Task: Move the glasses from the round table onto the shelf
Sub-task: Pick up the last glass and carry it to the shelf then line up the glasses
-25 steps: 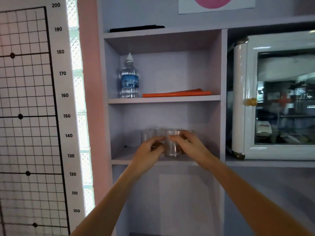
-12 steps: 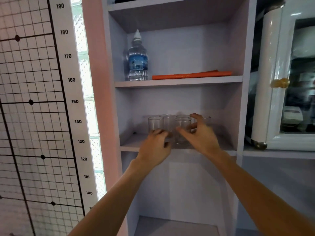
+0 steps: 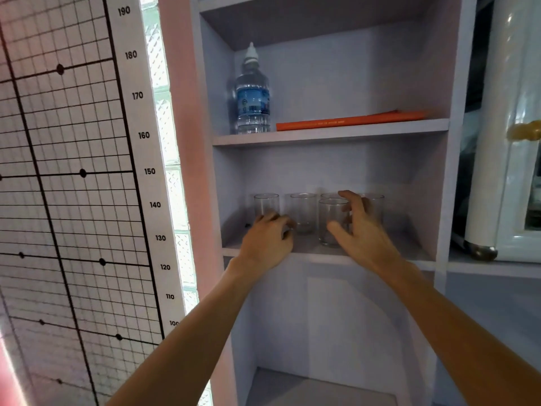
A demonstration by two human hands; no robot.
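Note:
Several clear glasses stand on the middle board of the lilac shelf (image 3: 314, 251): a leftmost glass (image 3: 266, 204), a second glass (image 3: 303, 210), a front glass (image 3: 331, 219) and others behind it. My left hand (image 3: 268, 243) hovers at the shelf's front edge with loosely curled fingers just before the leftmost glass's base, which it hides. My right hand (image 3: 361, 230) has its fingers spread loosely round the front glass, thumb in front of it, without gripping. The round table is out of view.
On the board above stand a water bottle (image 3: 252, 92) and a flat orange book (image 3: 349, 121). A white glass-door cabinet (image 3: 506, 171) sits to the right. A height chart (image 3: 73, 171) covers the left wall. The compartment below the glasses is open.
Both hands held glasses on the shelf a second ago; they have since let go and drawn back slightly. The camera has moved closer and tilted down.

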